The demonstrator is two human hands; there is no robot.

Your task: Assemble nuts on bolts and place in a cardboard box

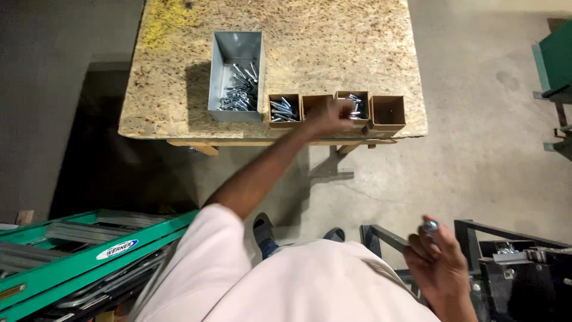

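Closest to the lens is a pale pink sleeve and shoulder, and just past it the right hand (438, 262), down low by a black metal frame (506, 256), pinching a small silver bolt (429, 226) in its fingertips. The left hand (329, 117) is stretched out to the row of little cardboard boxes (336, 110) on the chipboard table (298, 36); can't tell if it's got anything. Progress-wise I'd say midway: two boxes have bolts, the far right box (388, 111) looks empty, and the grey metal bin (236, 76) has plenty left.
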